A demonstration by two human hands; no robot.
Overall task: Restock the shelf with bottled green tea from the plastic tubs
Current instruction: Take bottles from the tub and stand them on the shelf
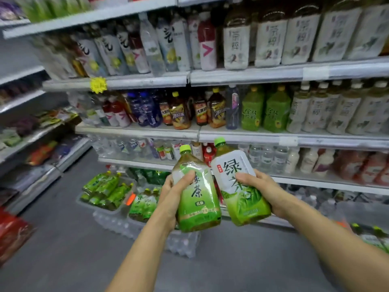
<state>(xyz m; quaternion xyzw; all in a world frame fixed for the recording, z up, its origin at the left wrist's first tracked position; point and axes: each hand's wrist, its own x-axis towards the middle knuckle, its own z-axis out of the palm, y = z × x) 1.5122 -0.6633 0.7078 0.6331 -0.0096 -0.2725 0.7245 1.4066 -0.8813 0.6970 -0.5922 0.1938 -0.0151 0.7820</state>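
Note:
My left hand (171, 193) grips a green tea bottle (196, 199) with a lime cap and a green label, held upright in front of the shelving. My right hand (262, 189) grips a second green tea bottle (240, 184) with a white and green label, tilted slightly left. The two bottles touch near their shoulders. On the floor below stand clear plastic tubs (99, 205) holding several more green tea bottles (109, 189). Two green-labelled bottles (263, 109) stand on the middle shelf (248, 137) above my hands.
The shelving (147, 81) is packed with water, juice and tea bottles on several levels. A shrink-wrapped pack of water (181, 243) lies on the grey floor under the tubs. Snack shelves (31, 144) run along the left. More green bottles (376, 237) sit at the lower right.

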